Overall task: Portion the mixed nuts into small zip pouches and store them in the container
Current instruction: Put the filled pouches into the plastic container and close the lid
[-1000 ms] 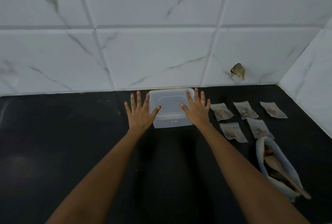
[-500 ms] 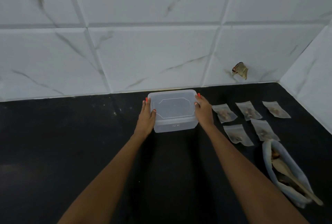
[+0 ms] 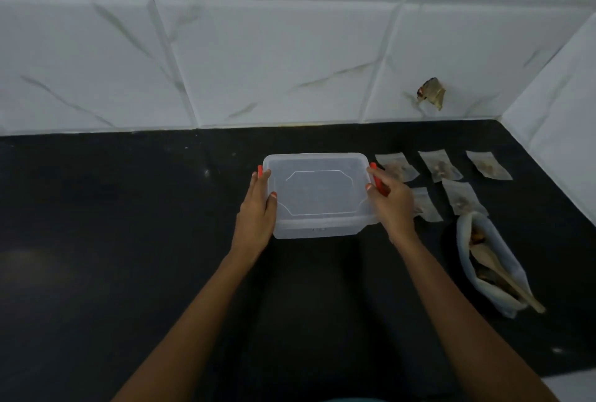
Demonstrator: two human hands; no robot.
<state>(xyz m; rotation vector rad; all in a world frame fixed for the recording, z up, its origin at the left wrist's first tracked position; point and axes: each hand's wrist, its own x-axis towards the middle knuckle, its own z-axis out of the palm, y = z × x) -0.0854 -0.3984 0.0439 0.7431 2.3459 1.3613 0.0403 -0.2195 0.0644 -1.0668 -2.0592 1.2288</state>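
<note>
Centrally, near the back edge of the counter [image 3: 129,240]: lidded clear container [image 3: 317,195], clasped at its short sides by left hand [image 3: 258,208] and right hand [image 3: 392,205], fingers curled round the rim. Toward the back right corner, five filled zip pouches [image 3: 438,164], one partly hidden behind the right hand. Nearer the right edge, open bag of nuts [image 3: 493,301] with wooden spoon [image 3: 516,289] inside.

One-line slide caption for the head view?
Left hand and right hand grip the lidded container; five filled pouches lie beside it.
</note>
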